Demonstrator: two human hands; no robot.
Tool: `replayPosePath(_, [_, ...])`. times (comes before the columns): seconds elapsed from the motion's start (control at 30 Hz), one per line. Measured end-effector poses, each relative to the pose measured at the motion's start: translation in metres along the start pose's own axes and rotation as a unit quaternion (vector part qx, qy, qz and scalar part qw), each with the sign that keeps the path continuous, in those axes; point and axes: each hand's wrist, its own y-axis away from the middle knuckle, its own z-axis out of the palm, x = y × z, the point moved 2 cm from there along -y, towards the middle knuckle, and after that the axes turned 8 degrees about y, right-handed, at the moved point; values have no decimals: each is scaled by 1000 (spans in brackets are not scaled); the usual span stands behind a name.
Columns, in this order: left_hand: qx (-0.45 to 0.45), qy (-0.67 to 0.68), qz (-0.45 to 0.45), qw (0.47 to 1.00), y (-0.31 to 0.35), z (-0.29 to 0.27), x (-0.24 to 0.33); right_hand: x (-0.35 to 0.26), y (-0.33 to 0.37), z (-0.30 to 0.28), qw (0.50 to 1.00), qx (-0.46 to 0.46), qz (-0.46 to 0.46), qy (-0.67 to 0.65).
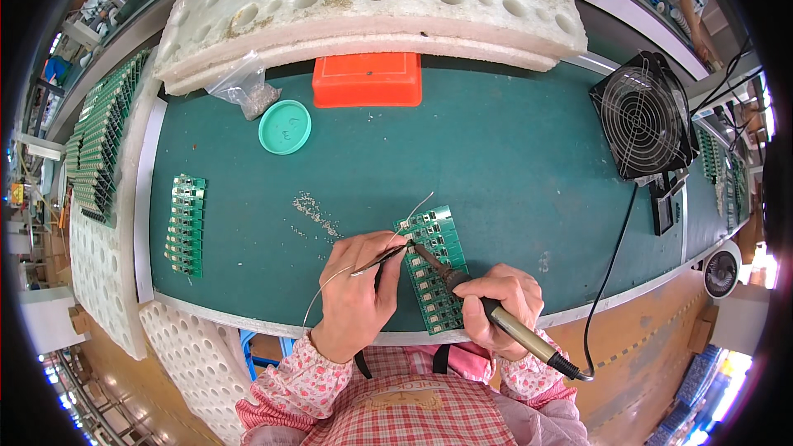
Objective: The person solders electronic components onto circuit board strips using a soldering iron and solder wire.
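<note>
A green circuit board panel (447, 235) with rows of small parts lies near the table's front edge, between my hands. My left hand (353, 301) is closed around dark tweezers (382, 257), whose tips reach the panel's left side. Thin solder wire (311, 307) also runs through those fingers, its upper end curving above the panel. My right hand (505, 301) grips a soldering iron (522, 333) like a pen. The iron's tip meets the panel beside the tweezer tips; whether they touch is too small to tell.
Tiny loose parts (314, 213) lie left of the panel. Another board panel (187, 225) sits farther left. Behind are a green lid (285, 127), a plastic bag (248, 92), a red box (367, 81) and a foam block (363, 25). A fan (644, 116) stands right, near the iron's cable (607, 285).
</note>
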Motion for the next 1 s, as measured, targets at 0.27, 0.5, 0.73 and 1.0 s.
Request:
replayPosePath(0.27, [3, -2, 5, 1000, 0, 0, -1, 1, 4, -5, 999, 33, 15, -4])
replayPosePath(0.5, [-5, -12, 19, 1000, 0, 1, -2, 4, 6, -9, 996, 84, 19, 27])
replayPosePath(0.73, [12, 10, -10, 1000, 4, -8, 0, 4, 18, -11, 992, 103, 69, 31])
replayPosePath(1.0, [35, -73, -37, 996, 27, -51, -3, -12, 17, -5, 977, -99, 56, 180])
